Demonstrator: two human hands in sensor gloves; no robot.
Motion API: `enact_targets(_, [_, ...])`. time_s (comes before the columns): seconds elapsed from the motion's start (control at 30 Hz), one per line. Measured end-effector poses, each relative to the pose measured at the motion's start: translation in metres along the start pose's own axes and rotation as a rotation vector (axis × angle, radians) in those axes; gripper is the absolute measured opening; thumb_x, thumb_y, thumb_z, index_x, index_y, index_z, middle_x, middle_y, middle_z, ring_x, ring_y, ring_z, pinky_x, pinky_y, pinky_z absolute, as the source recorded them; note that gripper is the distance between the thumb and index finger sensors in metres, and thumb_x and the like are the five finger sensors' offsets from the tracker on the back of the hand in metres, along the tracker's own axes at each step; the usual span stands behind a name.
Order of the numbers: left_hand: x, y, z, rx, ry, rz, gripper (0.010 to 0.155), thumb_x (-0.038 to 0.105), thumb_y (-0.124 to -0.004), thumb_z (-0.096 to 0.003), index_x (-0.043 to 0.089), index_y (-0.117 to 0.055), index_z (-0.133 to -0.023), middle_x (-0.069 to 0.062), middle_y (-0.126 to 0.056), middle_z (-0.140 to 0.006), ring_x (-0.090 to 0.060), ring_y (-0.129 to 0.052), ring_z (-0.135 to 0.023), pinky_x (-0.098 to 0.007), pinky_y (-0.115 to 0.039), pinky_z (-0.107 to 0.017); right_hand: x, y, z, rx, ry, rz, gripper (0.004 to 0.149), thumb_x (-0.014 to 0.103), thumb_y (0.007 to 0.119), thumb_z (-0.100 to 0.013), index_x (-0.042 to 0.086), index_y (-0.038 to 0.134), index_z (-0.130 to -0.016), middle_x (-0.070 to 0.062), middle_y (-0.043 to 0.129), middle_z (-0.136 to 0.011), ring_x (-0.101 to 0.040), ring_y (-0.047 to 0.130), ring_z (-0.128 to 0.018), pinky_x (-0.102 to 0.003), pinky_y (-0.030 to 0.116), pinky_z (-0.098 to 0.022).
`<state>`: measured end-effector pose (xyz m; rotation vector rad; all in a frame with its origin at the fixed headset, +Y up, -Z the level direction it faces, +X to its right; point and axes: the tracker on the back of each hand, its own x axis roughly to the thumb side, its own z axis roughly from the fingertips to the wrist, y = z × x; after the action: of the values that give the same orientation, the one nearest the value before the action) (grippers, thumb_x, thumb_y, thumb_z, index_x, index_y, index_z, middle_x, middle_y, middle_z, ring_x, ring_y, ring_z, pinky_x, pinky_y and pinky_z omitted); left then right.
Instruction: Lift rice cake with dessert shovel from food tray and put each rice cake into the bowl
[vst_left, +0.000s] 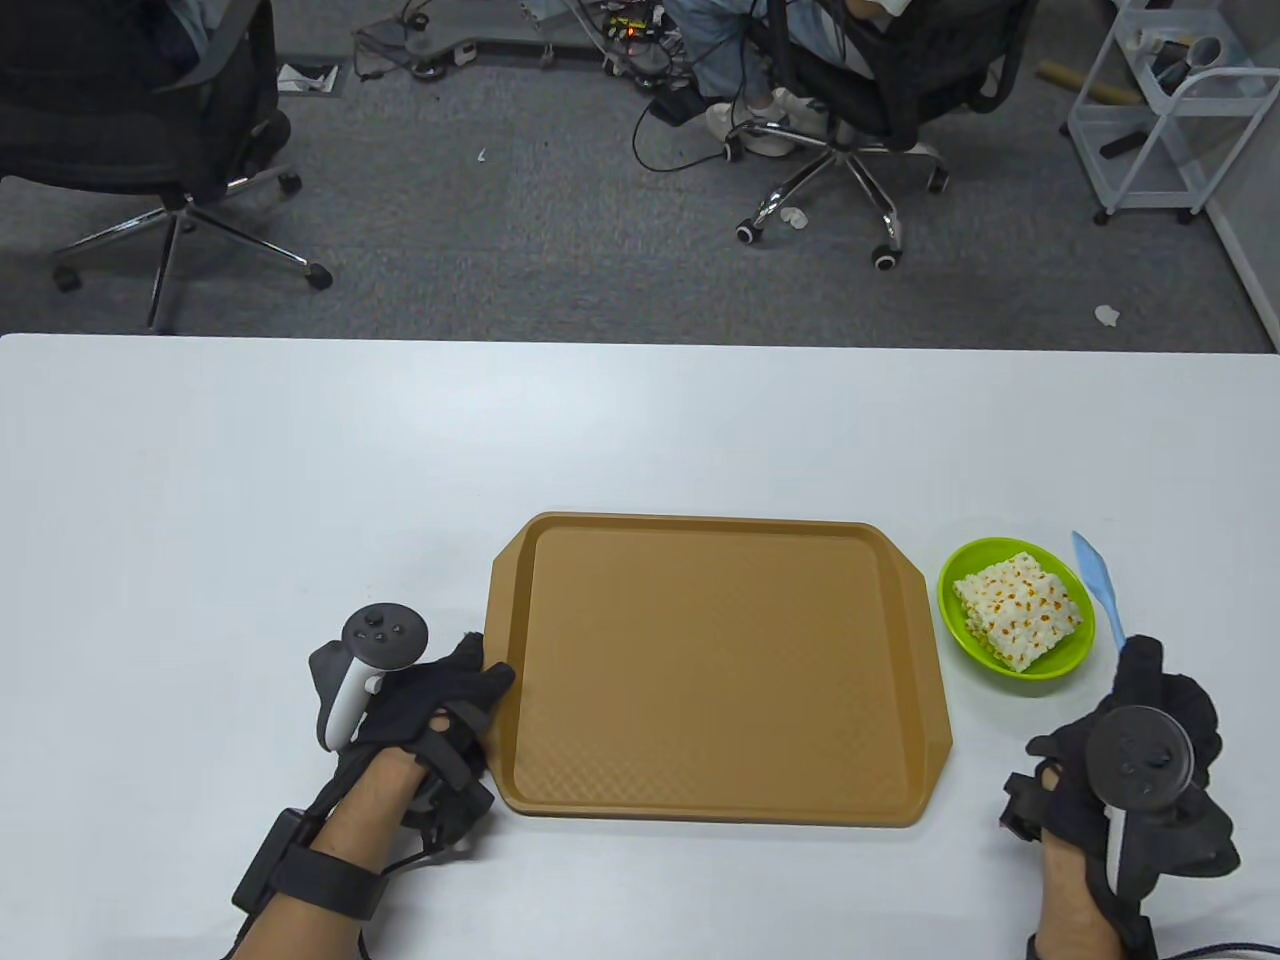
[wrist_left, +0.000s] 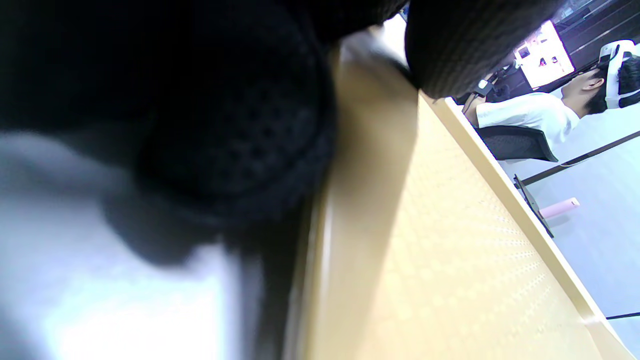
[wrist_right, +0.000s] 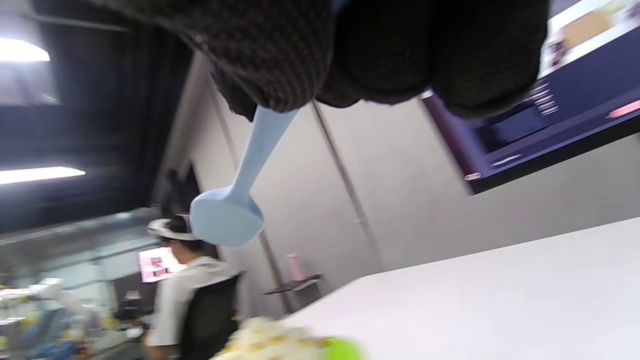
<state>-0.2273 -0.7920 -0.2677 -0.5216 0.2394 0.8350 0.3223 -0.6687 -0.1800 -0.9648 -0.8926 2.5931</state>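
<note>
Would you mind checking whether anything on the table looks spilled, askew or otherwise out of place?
Nothing stands out. The rice cakes sit inside the green bowl, the tray lies flat and bare, and the right hand holds the blue shovel clear of the bowl.

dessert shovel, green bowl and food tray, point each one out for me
dessert shovel (vst_left: 1100, 590), table view, on the light blue stem above the right hand.
green bowl (vst_left: 1075, 655), table view, on its bare right rim.
food tray (vst_left: 700, 670), table view, on the bare brown floor.
</note>
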Motion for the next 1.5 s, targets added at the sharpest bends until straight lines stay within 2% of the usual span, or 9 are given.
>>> enact_targets(0.1, [-0.001, 0.000, 0.000, 0.009, 0.001, 0.012, 0.066, 0.048, -0.079, -0.0474, 0.018, -0.057, -0.102, -0.006, -0.101, -0.053, -0.021, -0.108, -0.021, -0.038, -0.093, -0.009, 0.021, 0.009, 0.019, 0.170, -0.157, -0.146, 0.052, 0.025, 0.078, -0.037, 0.033, 0.076, -0.088, -0.008, 0.079, -0.085, -0.015, 0.093, -0.049, -0.043, 0.089, -0.044])
enact_targets(0.23, [-0.002, -0.001, 0.001, 0.025, 0.003, 0.006, 0.066, 0.049, -0.079, -0.0474, 0.018, -0.058, -0.102, -0.005, -0.101, -0.052, -0.020, -0.108, -0.020, -0.037, -0.093, -0.009, 0.053, 0.038, 0.059, 0.616, -0.240, -0.371, 0.050, 0.025, 0.077, -0.037, 0.030, 0.079, -0.087, -0.013, 0.090, -0.075, -0.014, 0.099, -0.034, -0.034, 0.095, -0.022])
enact_targets(0.53, [-0.002, -0.001, 0.001, 0.019, -0.002, 0.016, 0.066, 0.048, -0.079, -0.0476, 0.018, -0.057, -0.102, -0.005, -0.101, -0.052, -0.020, -0.108, -0.020, -0.037, -0.093, -0.009, 0.091, 0.064, 0.137, 1.071, -0.502, -0.043, 0.058, 0.034, 0.079, -0.038, 0.018, 0.065, -0.092, -0.016, 0.099, -0.057, -0.013, 0.107, -0.014, -0.034, 0.101, -0.008])
enact_targets(0.87, [-0.002, -0.001, 0.000, 0.014, -0.007, 0.010, 0.066, 0.048, -0.079, -0.0478, 0.017, -0.057, -0.101, -0.005, -0.101, -0.052, -0.021, -0.108, -0.020, -0.037, -0.093, -0.009, 0.097, 0.074, 0.155, 1.154, -0.582, -0.030, 0.059, 0.037, 0.077, -0.038, 0.010, 0.064, -0.089, -0.016, 0.106, -0.042, -0.015, 0.110, -0.002, -0.035, 0.101, 0.000])
enact_targets(1.07, [0.001, 0.007, 0.007, -0.001, 0.014, 0.005, 0.068, 0.049, -0.077, -0.0479, 0.012, -0.058, -0.101, -0.011, -0.101, -0.062, -0.026, -0.110, -0.030, -0.042, -0.094, -0.016, 0.079, 0.069, 0.112, 1.198, -0.396, -0.222, 0.065, 0.047, 0.074, -0.038, 0.012, 0.065, -0.093, -0.018, 0.104, -0.049, -0.019, 0.111, -0.008, -0.038, 0.101, -0.004])
enact_targets(1.17, [0.007, 0.024, 0.023, 0.182, 0.015, -0.132, 0.070, 0.052, -0.075, -0.0474, 0.013, -0.056, -0.102, -0.017, -0.097, -0.072, -0.032, -0.108, -0.042, -0.047, -0.093, -0.024, 0.069, 0.063, 0.089, 1.025, -0.343, -0.283, 0.070, 0.050, 0.073, -0.038, 0.014, 0.059, -0.096, -0.019, 0.097, -0.065, -0.028, 0.108, -0.026, -0.047, 0.095, -0.019])
enact_targets(1.33, [0.021, 0.047, 0.047, 0.512, -0.102, -0.389, 0.075, 0.060, -0.075, -0.0432, 0.024, -0.054, -0.105, -0.016, -0.079, -0.101, -0.043, -0.086, -0.089, -0.060, -0.077, -0.058, 0.072, 0.058, 0.079, 0.622, -0.581, -0.065, 0.069, 0.053, 0.072, -0.036, 0.025, 0.060, -0.098, -0.014, 0.084, -0.088, -0.035, 0.098, -0.066, -0.058, 0.082, -0.048])
enact_targets(1.4, [0.025, 0.046, 0.049, 0.495, -0.169, -0.408, 0.076, 0.064, -0.076, -0.0414, 0.030, -0.056, -0.106, -0.009, -0.063, -0.115, -0.044, -0.057, -0.107, -0.066, -0.054, -0.072, 0.073, 0.061, 0.082, 0.602, -0.634, 0.034, 0.073, 0.055, 0.071, -0.035, 0.027, 0.055, -0.100, -0.015, 0.067, -0.101, -0.040, 0.081, -0.086, -0.064, 0.068, -0.061])
enact_targets(1.5, [0.029, 0.037, 0.048, 0.460, -0.174, -0.533, 0.089, 0.074, -0.072, -0.0368, 0.033, -0.041, -0.110, -0.006, -0.039, -0.123, -0.044, -0.028, -0.113, -0.073, -0.028, -0.074, 0.073, 0.072, 0.088, 0.682, -0.693, 0.175, 0.081, 0.061, 0.066, -0.033, 0.032, 0.040, -0.104, -0.015, 0.035, -0.113, -0.050, 0.039, -0.104, -0.071, 0.036, -0.069])
